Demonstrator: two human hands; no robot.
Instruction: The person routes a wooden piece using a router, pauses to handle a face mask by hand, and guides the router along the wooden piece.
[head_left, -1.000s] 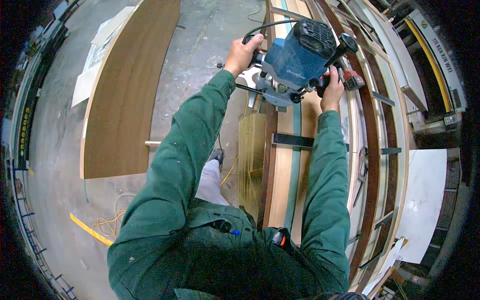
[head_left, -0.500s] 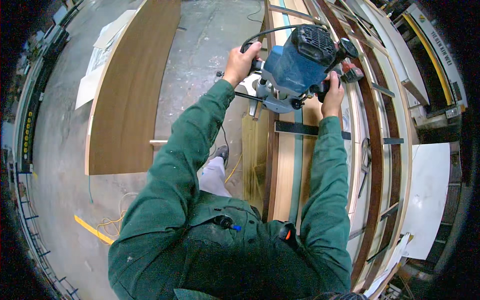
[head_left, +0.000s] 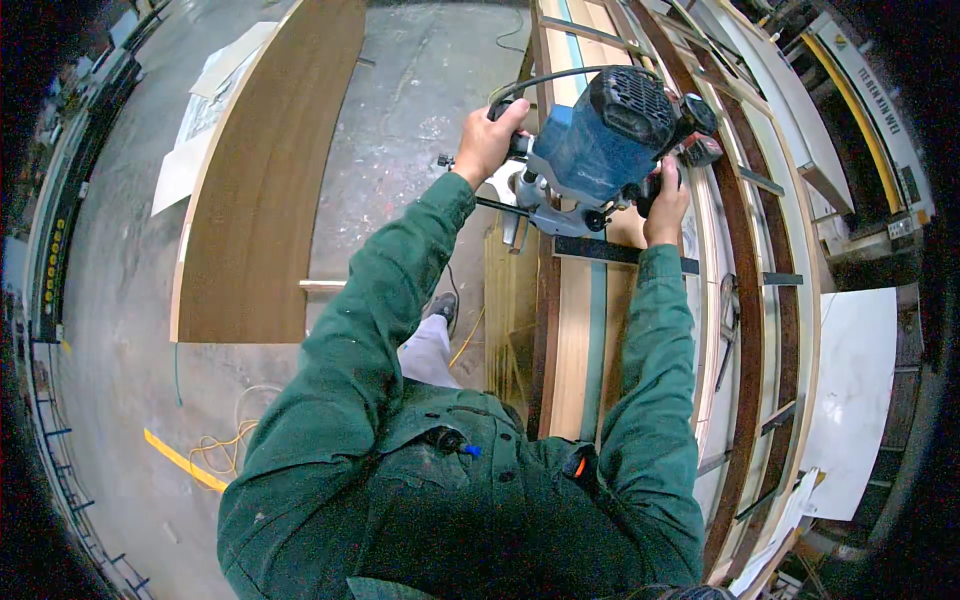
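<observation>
A blue plunge router (head_left: 595, 150) with a black vented top stands over the long wooden workpiece (head_left: 575, 345), which has a pale green strip along it. My left hand (head_left: 487, 140) is closed round the router's left handle. Its right handle is wrapped by my right hand (head_left: 665, 208). A black power cord (head_left: 535, 83) loops from the router's top past my left hand. The grey base sits close to a dark crossbar (head_left: 595, 249) over the boards; whether it touches the wood I cannot tell. The bit is hidden.
Right of the router lies a red and black power tool (head_left: 698, 150), with a dark clamp-like tool (head_left: 728, 310) nearer me. Dark brown rails (head_left: 750, 400) run lengthwise there. A large brown panel (head_left: 262, 190) stands at left. Yellow cord (head_left: 215, 455) lies on the floor.
Both hands have brought the router slightly nearer to me, its base now closer to the dark crossbar. My grip on both handles is the same.
</observation>
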